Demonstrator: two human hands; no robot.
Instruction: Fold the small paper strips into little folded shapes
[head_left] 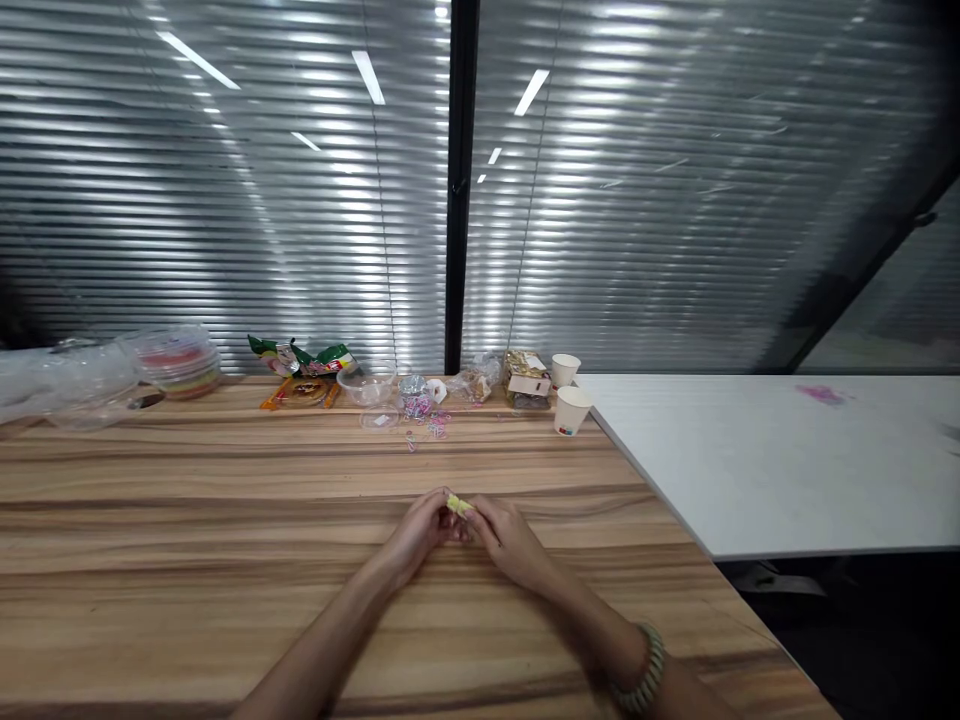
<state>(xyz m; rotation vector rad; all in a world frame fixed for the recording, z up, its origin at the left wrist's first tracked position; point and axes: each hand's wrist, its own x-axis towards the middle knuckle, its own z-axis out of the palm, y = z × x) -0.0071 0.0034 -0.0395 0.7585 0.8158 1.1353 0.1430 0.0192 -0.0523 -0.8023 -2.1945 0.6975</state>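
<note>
Between my two hands is a small, pale yellow piece (pixel 459 505), too small here to tell its kind. My left hand (pixel 424 530) is closed on its left end, and my right hand (pixel 510 540) pinches its right end between thumb and fingers. Both hands are just above the wooden table (pixel 225 600), near its middle. A coiled band (pixel 646 670) circles my right wrist. Beyond the hands lie scattered pink and white paper clips or similar small pieces (pixel 436 425).
Along the table's back edge stand two paper cups (pixel 573 411), a clear plastic bowl (pixel 366 385), snack packets (pixel 304 360) and a gold-coloured package (pixel 527 375). Stacked clear containers (pixel 176 360) are at the left. A white table (pixel 787 470) adjoins on the right, before blinds (pixel 225 200).
</note>
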